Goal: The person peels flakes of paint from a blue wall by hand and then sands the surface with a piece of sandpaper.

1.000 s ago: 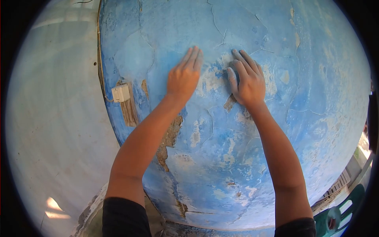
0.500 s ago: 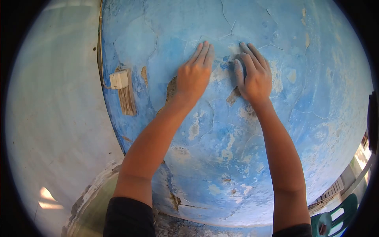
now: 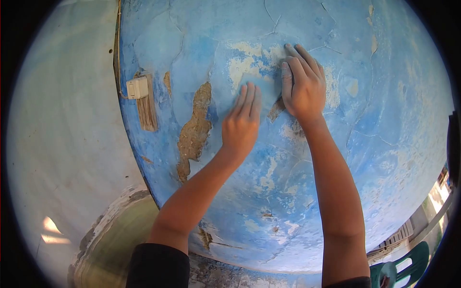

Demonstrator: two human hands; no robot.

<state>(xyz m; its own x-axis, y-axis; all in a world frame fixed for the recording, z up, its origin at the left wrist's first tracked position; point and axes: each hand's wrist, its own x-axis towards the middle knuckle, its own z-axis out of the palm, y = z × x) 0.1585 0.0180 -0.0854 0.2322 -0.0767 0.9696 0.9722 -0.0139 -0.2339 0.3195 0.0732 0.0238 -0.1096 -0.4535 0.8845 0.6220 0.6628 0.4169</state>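
Note:
My left hand (image 3: 241, 122) lies flat against a cracked blue wall (image 3: 365, 158), fingers straight and side by side. A pale blue patch shows just past its fingertips; what is under the fingers is hidden. Up and to the right, my right hand (image 3: 305, 89) rests on the same wall with its fingers slightly bent, the thumb apart, and grey dust over the fingers. Above my left hand, the paint is worn to a whitish patch (image 3: 242, 62). A narrow grey-brown strip (image 3: 275, 110) shows on the wall beside my right hand.
Left of the hands is a bare brown patch (image 3: 195, 132) of broken plaster. A white switch box (image 3: 137, 88) on a wooden block (image 3: 147, 115) has a cable running up the wall's edge. A pale wall (image 3: 62, 134) stands at left, a green chair (image 3: 413, 261) at lower right.
My left hand has slid down the wall, uncovering the whitish patch and more of the broken plaster. My right hand stays at nearly the same spot. The view has shifted slightly.

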